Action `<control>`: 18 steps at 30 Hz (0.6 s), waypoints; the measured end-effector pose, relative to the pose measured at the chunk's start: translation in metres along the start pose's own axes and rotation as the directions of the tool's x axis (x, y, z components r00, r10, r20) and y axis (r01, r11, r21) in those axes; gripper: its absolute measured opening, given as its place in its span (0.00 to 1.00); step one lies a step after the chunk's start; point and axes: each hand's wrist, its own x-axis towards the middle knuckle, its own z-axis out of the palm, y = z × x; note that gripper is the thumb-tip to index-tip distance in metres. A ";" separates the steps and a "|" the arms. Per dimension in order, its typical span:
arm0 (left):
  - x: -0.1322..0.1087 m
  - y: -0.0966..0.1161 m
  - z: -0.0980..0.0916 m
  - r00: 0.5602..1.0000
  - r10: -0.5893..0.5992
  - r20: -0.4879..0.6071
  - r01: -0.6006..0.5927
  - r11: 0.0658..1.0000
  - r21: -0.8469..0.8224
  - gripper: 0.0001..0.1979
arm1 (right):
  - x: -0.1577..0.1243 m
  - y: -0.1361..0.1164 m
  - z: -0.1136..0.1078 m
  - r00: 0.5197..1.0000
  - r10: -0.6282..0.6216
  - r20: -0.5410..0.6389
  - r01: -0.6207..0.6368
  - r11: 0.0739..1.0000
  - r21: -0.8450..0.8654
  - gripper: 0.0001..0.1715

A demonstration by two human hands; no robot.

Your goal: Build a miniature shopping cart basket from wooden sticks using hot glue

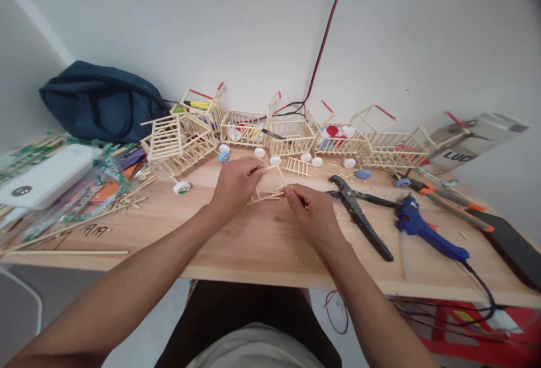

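Observation:
Over the middle of the wooden table, my left hand [237,184] pinches one thin wooden stick [271,168] between thumb and fingers. My right hand [311,211] is closed on another thin stick [280,176] that slants up to the left. The two sticks meet at a corner in the gap between my hands. Just below them, a few short sticks [267,198] lie near the table surface; whether they are joined to the held ones I cannot tell. Behind my hands lies a small slatted stick panel [297,166].
Several miniature stick carts [291,137] with bottle-cap wheels line the wall. To the right lie black pliers [359,216], a blue glue gun [431,230], orange-handled pliers [456,207] and a black phone-like slab [513,247]. On the left are a white power bank [53,176] and a blue bag [103,100].

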 end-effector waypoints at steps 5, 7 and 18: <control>0.000 0.001 0.000 1.000 -0.004 0.002 0.004 1.000 -0.004 0.08 | 0.000 -0.001 0.000 1.000 -0.003 -0.005 0.003 1.000 -0.013 0.19; 0.000 0.001 0.000 1.000 -0.001 0.001 0.001 1.000 -0.002 0.08 | 0.001 -0.002 0.000 1.000 0.000 -0.002 0.000 1.000 -0.010 0.19; 0.000 0.000 0.000 1.000 0.002 -0.001 -0.002 1.000 -0.004 0.08 | -0.001 0.000 0.000 1.000 -0.006 -0.004 0.006 1.000 -0.013 0.20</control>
